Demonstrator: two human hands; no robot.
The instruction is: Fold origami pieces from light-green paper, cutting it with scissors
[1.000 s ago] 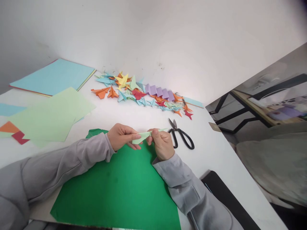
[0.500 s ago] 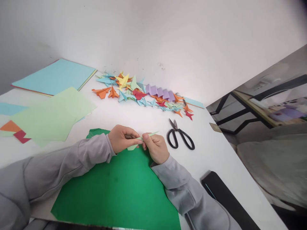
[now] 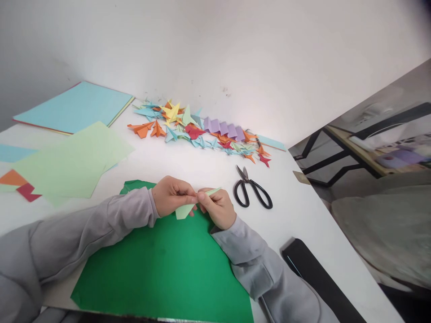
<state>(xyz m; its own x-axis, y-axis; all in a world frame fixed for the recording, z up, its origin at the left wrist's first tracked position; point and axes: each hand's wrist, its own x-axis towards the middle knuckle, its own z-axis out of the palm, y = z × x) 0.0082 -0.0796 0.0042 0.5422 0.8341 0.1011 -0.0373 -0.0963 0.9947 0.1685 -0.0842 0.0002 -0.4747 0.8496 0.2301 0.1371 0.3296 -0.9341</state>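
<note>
A small folded piece of light green paper point(image 3: 183, 211) is pinched between my two hands, over the top edge of a green mat point(image 3: 161, 264). My left hand point(image 3: 171, 196) grips it from the left, thumb on top. From the right, my right hand point(image 3: 218, 206) holds its other side with thumb and fingers, and a thin pointed end sticks out above that hand. The middle of the paper is hidden by my fingers. Black-handled scissors point(image 3: 251, 184) lie partly spread to the right of my right hand.
Along the wall lies a row of folded paper figures point(image 3: 193, 131) in several colours. Light green sheets point(image 3: 67, 161) and a stack of blue paper point(image 3: 77, 105) are at the left. A long black object point(image 3: 316, 273) rests by my right forearm, near the table's right side.
The folded paper has turned a little, and more of its lower flap shows beneath my left hand. My fingertips have come closer together. The view has shifted slightly.
</note>
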